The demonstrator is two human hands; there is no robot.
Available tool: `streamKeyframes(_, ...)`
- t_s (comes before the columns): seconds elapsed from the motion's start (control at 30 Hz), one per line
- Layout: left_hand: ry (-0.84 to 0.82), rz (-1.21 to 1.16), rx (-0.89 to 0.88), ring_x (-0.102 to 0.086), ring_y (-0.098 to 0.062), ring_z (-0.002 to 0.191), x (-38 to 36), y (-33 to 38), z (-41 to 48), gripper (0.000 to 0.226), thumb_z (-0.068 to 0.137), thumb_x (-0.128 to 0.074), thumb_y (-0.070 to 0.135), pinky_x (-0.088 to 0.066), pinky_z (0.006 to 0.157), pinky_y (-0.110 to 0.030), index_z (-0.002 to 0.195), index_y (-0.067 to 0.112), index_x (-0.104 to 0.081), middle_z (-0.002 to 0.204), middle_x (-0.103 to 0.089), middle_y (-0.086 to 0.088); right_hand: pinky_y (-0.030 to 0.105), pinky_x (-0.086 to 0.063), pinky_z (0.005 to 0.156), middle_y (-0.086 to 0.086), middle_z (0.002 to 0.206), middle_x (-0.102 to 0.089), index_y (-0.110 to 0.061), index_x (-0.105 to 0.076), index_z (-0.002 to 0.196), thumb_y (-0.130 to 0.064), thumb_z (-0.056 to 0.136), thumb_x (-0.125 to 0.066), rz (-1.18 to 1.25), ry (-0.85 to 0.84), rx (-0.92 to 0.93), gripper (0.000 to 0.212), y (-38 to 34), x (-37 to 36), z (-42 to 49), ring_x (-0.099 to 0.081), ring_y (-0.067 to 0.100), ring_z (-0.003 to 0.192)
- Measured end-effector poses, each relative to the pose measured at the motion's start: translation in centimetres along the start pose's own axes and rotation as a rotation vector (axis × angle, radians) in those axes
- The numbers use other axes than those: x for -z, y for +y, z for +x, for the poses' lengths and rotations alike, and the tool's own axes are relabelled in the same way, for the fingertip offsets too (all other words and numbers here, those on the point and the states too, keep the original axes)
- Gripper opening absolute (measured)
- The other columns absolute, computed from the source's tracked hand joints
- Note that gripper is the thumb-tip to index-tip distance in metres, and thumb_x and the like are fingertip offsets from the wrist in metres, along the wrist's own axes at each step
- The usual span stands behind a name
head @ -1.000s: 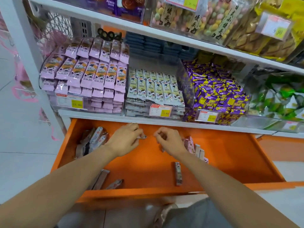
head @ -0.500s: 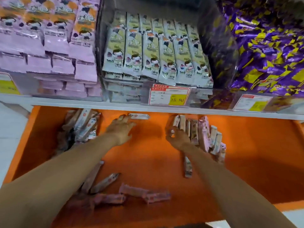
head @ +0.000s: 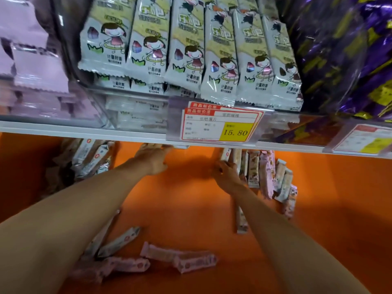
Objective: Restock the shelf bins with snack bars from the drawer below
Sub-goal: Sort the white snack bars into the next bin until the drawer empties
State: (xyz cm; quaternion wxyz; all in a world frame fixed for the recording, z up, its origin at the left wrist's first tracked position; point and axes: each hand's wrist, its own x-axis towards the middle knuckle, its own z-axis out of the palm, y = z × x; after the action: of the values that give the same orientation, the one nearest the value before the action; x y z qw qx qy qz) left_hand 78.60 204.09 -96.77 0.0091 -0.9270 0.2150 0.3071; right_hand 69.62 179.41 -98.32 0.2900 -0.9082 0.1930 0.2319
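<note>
1. An orange drawer (head: 191,198) stands pulled out below a white shelf edge (head: 84,130). Two bare forearms reach into it from the near side.
2. The left hand (head: 152,158) stretches to the back of the drawer. Its fingertips are hidden under the shelf edge beside a small pale packet (head: 180,146), so I cannot tell whether it grips anything.
3. The right hand (head: 226,175) is well apart from the left. Its fingers curl round the end bar (head: 226,154) of a row of snack bars (head: 267,172) standing on edge at the drawer's right back.
4. More snack bars lie loose in the drawer: a heap at the left back (head: 93,160), a scatter of pink ones near the front (head: 195,262), and one partly under the right forearm (head: 241,221).
5. On the shelf above, a clear bin (head: 101,115) holds rows of grey-green packets (head: 191,60) and carries a price tag (head: 220,127) reading 15.80.
6. Lilac packets (head: 36,66) fill the bin to the left, and purple-and-yellow wrappers (head: 350,60) the one to the right.
</note>
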Motion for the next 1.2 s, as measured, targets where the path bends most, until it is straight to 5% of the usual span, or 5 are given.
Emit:
streamKeyframes(0.23,0.132,-0.117,-0.157,-0.04,-0.025,0.129,-0.6,0.6,-2.4,0.056,0.091,-0.058,0.026,-0.029,0.104,-0.032,0.144,0.029,-0.04,0.143,-0.034,-0.004,0.026,-0.04,0.068,0.018,0.093,-0.06,-0.049,-0.057,0.069,-0.035,0.086,-0.06,0.036,-0.148,0.059,0.022,1.0,-1.1,-1.2,-0.054,0.028,0.084)
streamKeyframes(0.47,0.161,-0.115,-0.256,-0.036,-0.032,0.132,-2.8,1.4,-3.8,0.061,0.093,-0.056,0.015,-0.033,0.106,-0.034,0.146,0.04,-0.039,0.156,-0.018,-0.01,0.031,-0.038,0.107,0.008,0.134,-0.025,-0.02,-0.052,0.137,-0.03,0.094,-0.061,0.003,-0.165,0.047,0.045,-0.7,-1.2,-2.8,-0.04,0.023,0.118)
streamKeyframes(0.63,0.132,-0.296,-0.217,-0.047,-0.031,0.122,-3.2,1.5,-3.6,0.045,0.094,-0.057,0.02,-0.041,0.096,-0.033,0.138,0.029,-0.052,0.14,-0.045,-0.012,0.031,-0.045,0.094,0.011,0.121,-0.049,-0.023,-0.064,0.118,-0.022,0.09,-0.066,0.045,-0.087,0.134,0.028,-0.8,-1.4,-2.8,-0.053,0.023,0.103)
streamKeyframes(0.83,0.169,-0.896,-0.084,-0.062,-0.025,0.076,-2.1,1.4,-5.3,0.02,0.095,-0.056,0.01,-0.051,0.07,-0.038,0.085,0.026,-0.051,0.086,-0.064,-0.005,0.047,-0.054,0.08,0.006,0.094,-0.062,-0.027,-0.05,0.086,-0.004,0.092,-0.06,0.284,-0.106,0.186,0.026,-2.0,0.2,-4.3,-0.062,0.028,0.087)
streamKeyframes(1.2,-0.047,-1.356,0.047,-0.064,-0.021,0.093,2.0,3.1,-11.4,0.044,0.089,-0.065,0.0,-0.056,0.077,-0.034,0.129,0.01,-0.052,0.107,-0.064,-0.005,0.024,-0.051,0.079,0.007,0.115,-0.061,-0.02,-0.05,0.115,0.003,0.084,-0.07,0.722,-0.175,0.14,0.043,-7.6,1.1,-9.2,-0.059,0.019,0.103)
